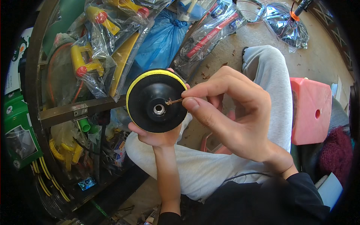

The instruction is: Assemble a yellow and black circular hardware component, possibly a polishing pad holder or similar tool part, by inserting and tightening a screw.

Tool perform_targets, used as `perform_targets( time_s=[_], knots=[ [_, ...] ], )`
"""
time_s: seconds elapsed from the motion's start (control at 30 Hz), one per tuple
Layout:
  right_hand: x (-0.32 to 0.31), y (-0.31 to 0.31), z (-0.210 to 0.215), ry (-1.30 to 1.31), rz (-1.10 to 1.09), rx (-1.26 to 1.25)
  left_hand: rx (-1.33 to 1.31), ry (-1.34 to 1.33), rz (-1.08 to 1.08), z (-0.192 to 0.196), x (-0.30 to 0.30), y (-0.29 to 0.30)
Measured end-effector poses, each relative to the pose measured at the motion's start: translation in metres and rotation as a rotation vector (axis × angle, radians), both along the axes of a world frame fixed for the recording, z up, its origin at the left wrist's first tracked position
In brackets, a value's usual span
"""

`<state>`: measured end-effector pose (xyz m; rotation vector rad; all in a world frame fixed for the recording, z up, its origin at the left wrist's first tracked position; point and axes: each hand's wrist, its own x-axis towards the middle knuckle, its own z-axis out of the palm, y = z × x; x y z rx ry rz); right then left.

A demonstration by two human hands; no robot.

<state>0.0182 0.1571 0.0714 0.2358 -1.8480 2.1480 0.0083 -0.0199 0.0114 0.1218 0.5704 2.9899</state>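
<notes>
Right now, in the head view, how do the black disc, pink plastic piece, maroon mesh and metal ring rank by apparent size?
1. Black disc and pink plastic piece: too alike to rank; the disc seems nearer the camera.
2. Maroon mesh
3. Metal ring

Head-worn fisheye view (edges curved), facing down, hands (pixel 243 110) close.

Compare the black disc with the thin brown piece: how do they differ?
The black disc is round and broad; the brown piece is thin and narrow. The disc has a bright yellow rim; the piece has none. The left hand supports the disc from behind; the right hand pinches the piece. Both are hand-held.
</notes>
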Motion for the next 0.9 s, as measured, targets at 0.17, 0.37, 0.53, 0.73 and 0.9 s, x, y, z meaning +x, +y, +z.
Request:
perform_targets(
  time_s=[0.17,0.37,0.53,0.73,0.9],
  knots=[
    [-0.002,-0.002,-0.005,-0.165,0.092,-0.062,-0.462,-0.008,-0.001,0.006,0.003,-0.005],
    [-0.007,-0.01,-0.02,-0.215,0.089,-0.121,-0.408,0.037,-0.034,0.007,0.001,-0.009],
    [-0.008,-0.008,-0.019,-0.16,0.064,0.012,-0.268,0.043,-0.071,0.006,0.001,-0.011],
    [-0.009,-0.007,-0.023,-0.12,0.082,0.108,-0.107,0.069,-0.133,0.005,0.0,-0.02],
    [-0.01,-0.004,-0.027,-0.064,0.113,0.124,-0.085,0.095,-0.146,0.007,-0.003,-0.015]
  ],
)
